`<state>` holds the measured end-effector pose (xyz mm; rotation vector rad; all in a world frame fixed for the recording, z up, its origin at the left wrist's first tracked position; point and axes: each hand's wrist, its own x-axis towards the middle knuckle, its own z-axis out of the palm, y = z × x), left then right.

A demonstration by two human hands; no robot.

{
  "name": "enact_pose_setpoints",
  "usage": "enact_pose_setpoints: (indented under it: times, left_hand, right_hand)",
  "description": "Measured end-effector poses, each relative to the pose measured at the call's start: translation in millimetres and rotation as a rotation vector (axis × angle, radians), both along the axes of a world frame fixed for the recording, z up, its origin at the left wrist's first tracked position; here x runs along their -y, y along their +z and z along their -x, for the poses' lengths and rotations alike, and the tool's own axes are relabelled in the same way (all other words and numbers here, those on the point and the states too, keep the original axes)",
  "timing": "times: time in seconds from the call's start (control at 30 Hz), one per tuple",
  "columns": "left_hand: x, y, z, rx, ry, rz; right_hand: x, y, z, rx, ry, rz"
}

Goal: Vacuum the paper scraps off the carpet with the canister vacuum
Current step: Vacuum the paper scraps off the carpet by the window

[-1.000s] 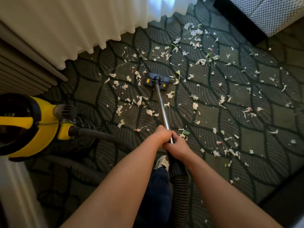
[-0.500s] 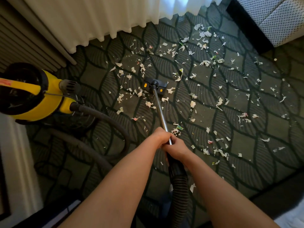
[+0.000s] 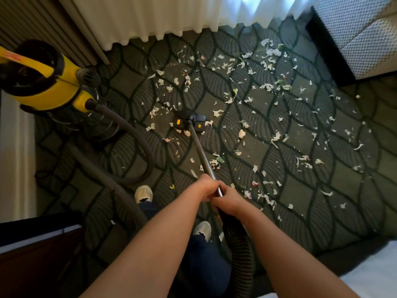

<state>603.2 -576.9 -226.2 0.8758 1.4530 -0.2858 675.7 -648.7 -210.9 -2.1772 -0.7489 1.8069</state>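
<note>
Both hands, left [image 3: 209, 187] and right [image 3: 228, 201], clench the wand [image 3: 203, 157]; beyond them the nozzle [image 3: 189, 121] has barely begun, scraps [image 3: 268, 87] mostly uncollected.

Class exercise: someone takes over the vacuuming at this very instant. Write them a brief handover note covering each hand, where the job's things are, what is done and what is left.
Left hand: shut on the wand, in front of the right.
Right hand: shut on the wand nearer the hose cuff.
Floor head: flat on the carpet, ahead of the feet.
Canister vacuum: front left, near the curtain; its hose loops along the floor past the left shoe.
Done: little that can be seen.
Left: paper scraps lie thick ahead and to the right, with more beside the wand.
</note>
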Motion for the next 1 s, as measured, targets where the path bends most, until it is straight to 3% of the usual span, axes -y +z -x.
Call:
enact_pose_setpoints:
  times: [0.23, 0.5, 0.67, 0.8, 1.0]
  left_hand:
    - [24.4, -11.3, -18.2, -0.031, -0.021, 0.084]
    - [36.6, -42.7, -27.1, -0.078, -0.049, 0.048]
    - [42.7, -80.0, -30.3, -0.153, -0.002, 0.056]
    - [47.3, -108.9, -29.6, -0.169, 0.124, 0.074]
    - [28.9, -98.1, -26.5, -0.202, 0.037, 0.099]
  right_hand:
    - [29.4, -9.7, -15.9, 0.152, 0.153, 0.066]
    - [56.2, -25.6, -19.2, 0.038, -0.026, 0.183]
    - [73.7, -42.7, -4.5, -0.149, -0.307, 0.375]
    - [84.1, -54.6, 14.0, -0.054, -0.353, 0.300]
    - [65.3, -30.1, 24.7, 0.027, -0.323, 0.280]
